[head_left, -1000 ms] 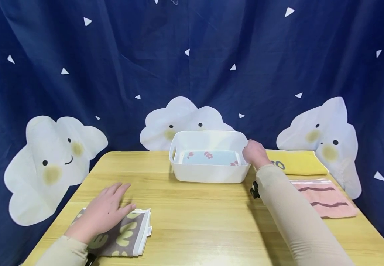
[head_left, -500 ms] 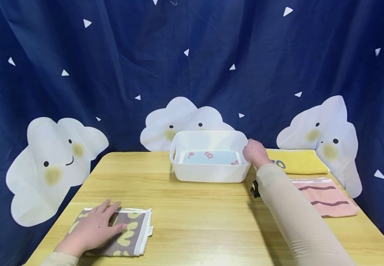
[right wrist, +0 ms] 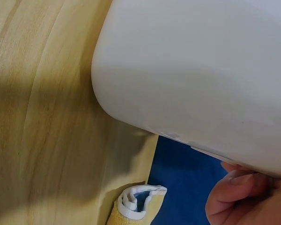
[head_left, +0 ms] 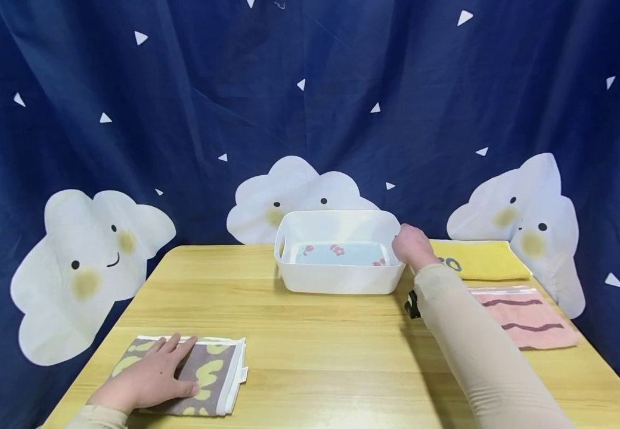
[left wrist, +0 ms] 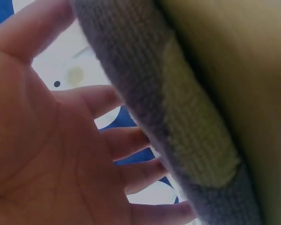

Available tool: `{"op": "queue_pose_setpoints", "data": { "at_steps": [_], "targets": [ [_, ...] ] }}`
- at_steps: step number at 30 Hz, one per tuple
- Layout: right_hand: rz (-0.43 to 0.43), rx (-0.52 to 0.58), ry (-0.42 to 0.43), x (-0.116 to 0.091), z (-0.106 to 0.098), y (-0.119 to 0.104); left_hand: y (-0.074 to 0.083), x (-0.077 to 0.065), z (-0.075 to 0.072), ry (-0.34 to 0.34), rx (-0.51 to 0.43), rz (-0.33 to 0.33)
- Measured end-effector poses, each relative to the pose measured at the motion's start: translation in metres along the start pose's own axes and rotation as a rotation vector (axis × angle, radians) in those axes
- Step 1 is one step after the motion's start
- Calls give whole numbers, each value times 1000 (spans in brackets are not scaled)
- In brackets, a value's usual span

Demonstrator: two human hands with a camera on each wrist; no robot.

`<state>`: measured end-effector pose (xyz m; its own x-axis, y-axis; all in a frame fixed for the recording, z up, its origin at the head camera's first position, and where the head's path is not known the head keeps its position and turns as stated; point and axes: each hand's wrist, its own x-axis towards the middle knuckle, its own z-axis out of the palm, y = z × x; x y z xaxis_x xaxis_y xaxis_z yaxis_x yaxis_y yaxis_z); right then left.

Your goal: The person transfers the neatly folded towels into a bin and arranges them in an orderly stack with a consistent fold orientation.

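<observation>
A folded grey towel with a yellow pattern and white edge [head_left: 216, 363] lies at the table's front left. My left hand [head_left: 151, 376] rests on it, fingers fairly straight and a little spread; in the left wrist view the fingertips [left wrist: 105, 99] touch the towel. At the back middle stands a white plastic basket [head_left: 342, 280] with side handle holes and a blue, pink-flowered bottom. My right hand [head_left: 414, 245] grips its right end by the rim. The curled fingers [right wrist: 234, 190] show at that end in the right wrist view, partly hidden by the basket wall.
To the right of the basket lies a folded yellow towel [head_left: 484, 262]. A pink towel with dark wavy stripes [head_left: 535, 325] lies in front of it, partly behind my right sleeve [head_left: 476, 351]. A blue curtain [head_left: 310, 107] hangs behind the wooden table [head_left: 310, 357].
My left hand has come down and slightly back toward me, from above the grey towel onto it. The right hand and the basket have stayed in place.
</observation>
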<state>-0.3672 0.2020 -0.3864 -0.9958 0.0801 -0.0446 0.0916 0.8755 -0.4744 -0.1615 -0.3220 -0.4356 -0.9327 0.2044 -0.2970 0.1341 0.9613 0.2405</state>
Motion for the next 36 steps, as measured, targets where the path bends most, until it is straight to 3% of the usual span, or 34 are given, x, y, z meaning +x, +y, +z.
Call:
{"op": "queue_pose_setpoints", "data": {
  "at_steps": [6, 22, 29, 36],
  "targets": [
    [-4, 3, 4, 0, -2, 0, 4, 2, 2, -3, 10, -13],
    [-15, -24, 12, -1, -1, 2, 23, 11, 4, 29, 52, 30],
    [-13, -12, 7, -3, -1, 0, 32, 16, 1, -7, 35, 6],
    [-10, -12, 12, -3, -1, -1, 40, 20, 1, 0, 40, 5]
  ]
}}
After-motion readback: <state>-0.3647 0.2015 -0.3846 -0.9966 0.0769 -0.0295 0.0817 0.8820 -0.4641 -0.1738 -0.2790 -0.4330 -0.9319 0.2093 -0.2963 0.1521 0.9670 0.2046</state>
